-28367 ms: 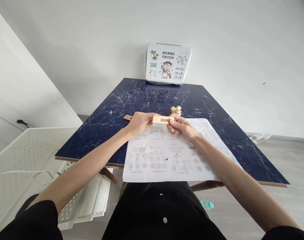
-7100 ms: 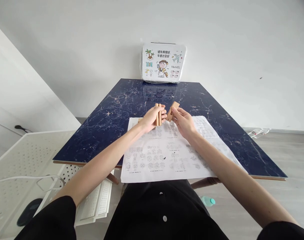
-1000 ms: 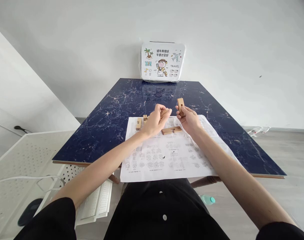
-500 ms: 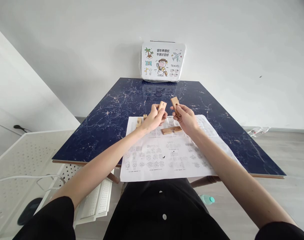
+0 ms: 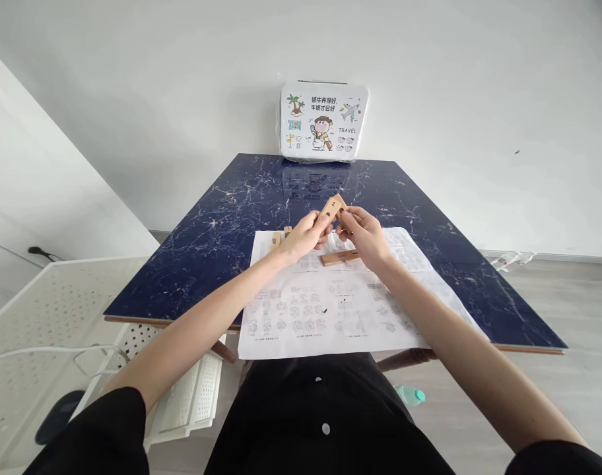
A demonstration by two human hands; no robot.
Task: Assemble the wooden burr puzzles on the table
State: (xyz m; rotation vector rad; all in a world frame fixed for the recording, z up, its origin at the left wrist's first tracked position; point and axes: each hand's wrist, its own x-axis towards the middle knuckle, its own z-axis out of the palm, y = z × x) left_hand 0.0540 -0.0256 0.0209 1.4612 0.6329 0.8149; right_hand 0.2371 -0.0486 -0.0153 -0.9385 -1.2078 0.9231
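Note:
My left hand (image 5: 308,234) grips a wooden puzzle piece marked "2" (image 5: 331,208), tilted up and to the right. Held in my right hand (image 5: 364,232) is a second wooden piece (image 5: 342,206), leaning the other way. The two pieces overlap at their upper ends, the "2" piece in front; whether they are joined I cannot tell. Below the hands, another notched wooden piece (image 5: 336,258) lies on the printed sheet (image 5: 305,330). Two smaller-looking wooden pieces (image 5: 276,241) stand beside my left wrist, partly hidden by it.
The sheet lies on a blue marbled table (image 5: 206,244) and hangs over its front edge. A white cartoon-printed case (image 5: 323,122) stands at the back against the wall. A white perforated shelf unit (image 5: 48,303) is at the left; a bottle (image 5: 410,395) lies on the floor.
Both held pieces, apart before, have come together and now cross at the top. The "2" piece moved right and up; the right-hand piece shifted slightly left.

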